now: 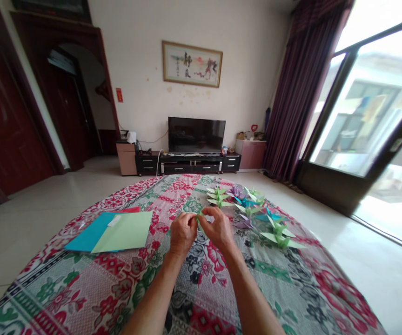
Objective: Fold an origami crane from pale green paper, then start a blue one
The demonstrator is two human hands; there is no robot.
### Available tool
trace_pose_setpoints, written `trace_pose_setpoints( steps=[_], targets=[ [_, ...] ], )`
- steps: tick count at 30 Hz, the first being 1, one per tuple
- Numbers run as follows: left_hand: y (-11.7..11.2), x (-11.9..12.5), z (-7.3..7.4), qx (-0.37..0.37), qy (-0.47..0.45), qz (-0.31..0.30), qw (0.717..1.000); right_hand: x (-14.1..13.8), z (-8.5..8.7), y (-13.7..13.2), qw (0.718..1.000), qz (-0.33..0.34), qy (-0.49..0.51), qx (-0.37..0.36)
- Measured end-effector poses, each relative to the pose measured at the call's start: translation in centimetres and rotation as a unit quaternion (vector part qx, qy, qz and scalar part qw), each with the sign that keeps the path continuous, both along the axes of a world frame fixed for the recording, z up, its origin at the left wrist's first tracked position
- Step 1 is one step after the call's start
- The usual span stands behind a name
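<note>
Over the middle of the table, my left hand (pixel 183 231) and my right hand (pixel 219 228) meet, both with fingers pinched. Between their fingertips is a small piece of folded light green paper (pixel 198 216), mostly hidden by the fingers, so its shape cannot be made out. To the right of my hands stand several folded paper cranes in green, purple and blue, among them a green crane (pixel 280 238) at the near end and a purple crane (pixel 245 222). Left of my hands lie flat paper sheets, with a light green sheet (pixel 127 232) overlapping a blue sheet (pixel 87 232).
A patterned cloth (pixel 117 291) covers the round table. The edge of a red sheet (pixel 134 210) shows behind the green one, and a small white strip (pixel 114 221) lies on the sheets. Beyond the table, a television (pixel 197 135) stands on a low cabinet (pixel 190 166).
</note>
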State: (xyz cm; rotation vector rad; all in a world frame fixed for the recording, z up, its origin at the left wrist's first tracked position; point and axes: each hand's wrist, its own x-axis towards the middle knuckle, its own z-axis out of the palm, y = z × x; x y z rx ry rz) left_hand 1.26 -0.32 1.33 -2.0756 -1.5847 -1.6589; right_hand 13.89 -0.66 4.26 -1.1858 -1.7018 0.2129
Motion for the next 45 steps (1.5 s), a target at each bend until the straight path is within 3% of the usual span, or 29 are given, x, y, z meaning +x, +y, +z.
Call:
trace_pose_setpoints(
  steps=[11,34,42,45],
  targets=[
    [0.0,0.0,0.1,0.021,0.006,-0.016,1.000,-0.2,-0.5,0.4,0.999,0.012,-0.040,-0.008],
    [0.1,0.0,0.0,0.040,-0.013,-0.034,0.999,-0.2,-0.5,0.3,0.999,0.028,-0.023,-0.011],
    [0.1,-0.3,0.1,0.034,-0.053,-0.008,0.998,0.2,0.2,0.2,0.999,0.005,0.029,0.016],
    [0.5,-0.6,-0.2,0.011,-0.096,0.024,0.995,0.8,0.4,0.3,0.998,-0.023,0.044,-0.036]
  ],
)
